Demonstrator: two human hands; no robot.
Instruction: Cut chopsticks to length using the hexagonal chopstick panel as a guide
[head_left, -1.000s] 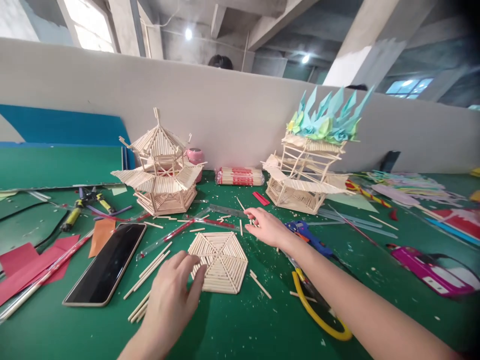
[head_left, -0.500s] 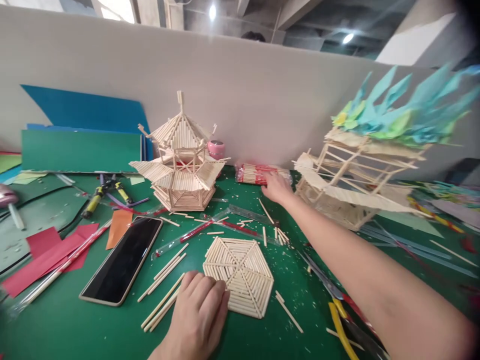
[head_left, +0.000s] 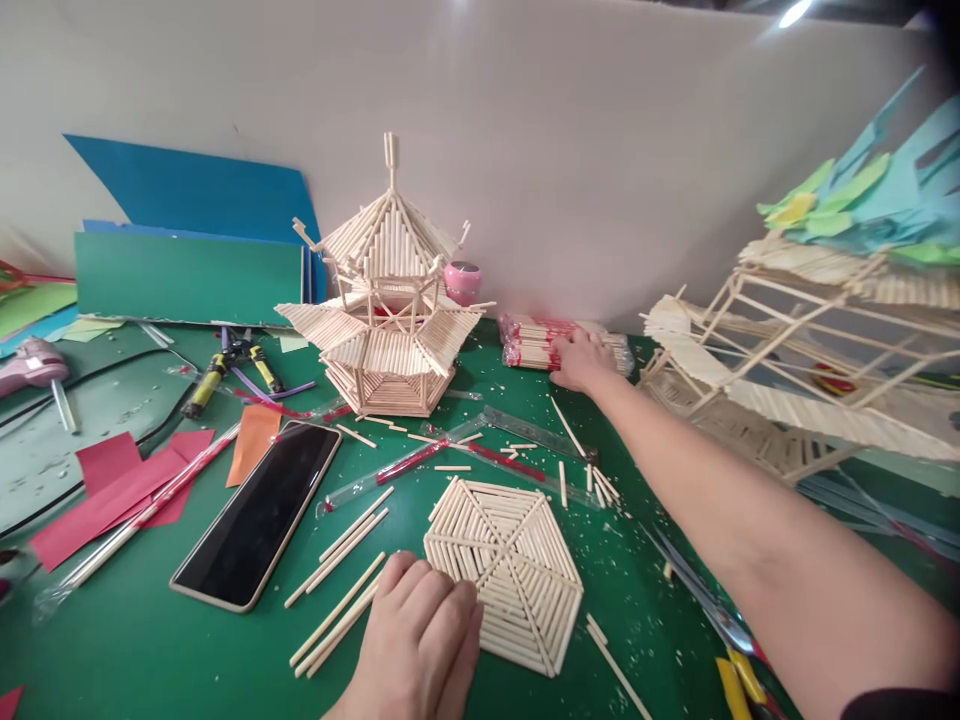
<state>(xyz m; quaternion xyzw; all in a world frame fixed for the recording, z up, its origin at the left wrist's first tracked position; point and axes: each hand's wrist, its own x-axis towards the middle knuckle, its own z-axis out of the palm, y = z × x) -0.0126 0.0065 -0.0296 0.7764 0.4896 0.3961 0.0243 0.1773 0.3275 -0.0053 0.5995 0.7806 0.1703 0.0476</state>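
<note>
Lays the right hand [head_left: 586, 360], fingers bent, on packaged sticks [head_left: 529, 348] near the desk's [head_left: 210, 665] far edge, marked in red too blurred to read; cannot tell how many packs, nor, with fingertips partly hidden, whether pinching them. Holds the left hand [head_left: 424, 640] curled, fingers together, at the near-left side of one hexagonal stick panel [head_left: 517, 575], toward the desk's near edge; cannot tell whether pinching anything. Shows one phone [head_left: 257, 515] left of the panel, one whole stick pagoda [head_left: 390, 350] farther back, and another model [head_left: 814, 405] cut off at right.
</note>
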